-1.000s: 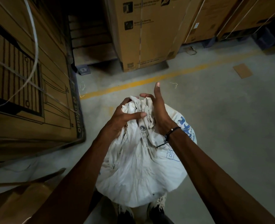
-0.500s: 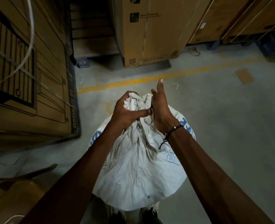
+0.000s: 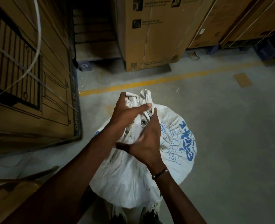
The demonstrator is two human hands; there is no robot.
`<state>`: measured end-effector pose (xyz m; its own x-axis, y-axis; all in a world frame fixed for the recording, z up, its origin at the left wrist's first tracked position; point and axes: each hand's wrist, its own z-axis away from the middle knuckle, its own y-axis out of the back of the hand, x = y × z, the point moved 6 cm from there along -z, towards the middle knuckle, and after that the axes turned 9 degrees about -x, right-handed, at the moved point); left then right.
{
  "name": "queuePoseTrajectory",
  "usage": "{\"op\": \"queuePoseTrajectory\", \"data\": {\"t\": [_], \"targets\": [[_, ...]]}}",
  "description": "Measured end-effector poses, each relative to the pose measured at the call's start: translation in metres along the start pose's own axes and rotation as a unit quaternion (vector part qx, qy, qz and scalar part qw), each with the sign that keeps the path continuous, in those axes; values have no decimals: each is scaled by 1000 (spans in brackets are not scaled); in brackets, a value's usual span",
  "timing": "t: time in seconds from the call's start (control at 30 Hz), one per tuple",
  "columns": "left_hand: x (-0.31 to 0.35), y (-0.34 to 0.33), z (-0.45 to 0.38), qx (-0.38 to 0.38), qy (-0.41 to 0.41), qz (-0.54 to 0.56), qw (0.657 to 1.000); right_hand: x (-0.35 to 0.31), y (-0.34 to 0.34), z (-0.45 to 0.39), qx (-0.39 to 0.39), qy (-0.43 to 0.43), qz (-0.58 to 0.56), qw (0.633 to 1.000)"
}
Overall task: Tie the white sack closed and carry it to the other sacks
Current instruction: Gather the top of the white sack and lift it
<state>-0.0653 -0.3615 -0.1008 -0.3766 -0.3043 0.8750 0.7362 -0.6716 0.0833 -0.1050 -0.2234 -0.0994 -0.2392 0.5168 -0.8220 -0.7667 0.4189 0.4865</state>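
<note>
From the head view, the white sack [image 3: 133,175] is standing on the floor [image 3: 230,143] near the person's feet. The left hand [image 3: 127,109] is clenching the bunched neck [image 3: 143,97]; the right hand [image 3: 148,143], raised a moment ago, is now dropping open-fingered lower against the cloth, so tying is still unfinished.

Your right hand [image 3: 147,143] is smeared by motion blur, so you cannot tell whether its fingers [image 3: 123,145] grip anything. Your left hand [image 3: 127,109] covers most of the white sack [image 3: 133,178]'s gathered neck, hiding any tie there. The blue lettering [image 3: 186,143] is too creased to read. Your shoes [image 3: 149,215] are cut off by the bottom edge.
</note>
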Motion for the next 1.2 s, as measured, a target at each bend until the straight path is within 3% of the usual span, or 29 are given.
{"op": "queuePoseTrajectory", "data": {"t": [0.1, 0.2, 0.33, 0.4, 0.5, 0.67, 0.77, 0.97, 1.07, 1.2], "targets": [[8, -2, -1, -72, 64, -32, 995, -16, -7, -20, 55, -5, 14, 998], [30, -1, 3, -100, 72, -91, 988, -21, -12, -33, 111, -11, -35, 993], [67, 27, 28, -249, 56, -104, 961, -11, -4, -54, 87, -50, -153, 983], [58, 54, 33, -238, 40, -113, 964, -4, 3, -67, 39, -42, -182, 982], [9, 75, 34, -125, 56, -158, 978, -4, 16, -74, -71, -27, -206, 976], [-58, 25, 37, -197, 49, -176, 963, -17, 12, -72, -328, 28, -131, 935], [-73, 4, 26, -183, 12, -127, 975, -15, 10, -76, -380, 31, -127, 916], [-73, -7, 9, -118, -39, -72, 990, -15, 22, -86, -325, 76, -56, 941], [-76, -4, 8, -86, -29, -78, 993, -9, 38, -87, -201, 81, 5, 976], [-76, -2, 9, 2, 43, -92, 995, 32, 60, -68, -48, 53, -132, 989]]}}
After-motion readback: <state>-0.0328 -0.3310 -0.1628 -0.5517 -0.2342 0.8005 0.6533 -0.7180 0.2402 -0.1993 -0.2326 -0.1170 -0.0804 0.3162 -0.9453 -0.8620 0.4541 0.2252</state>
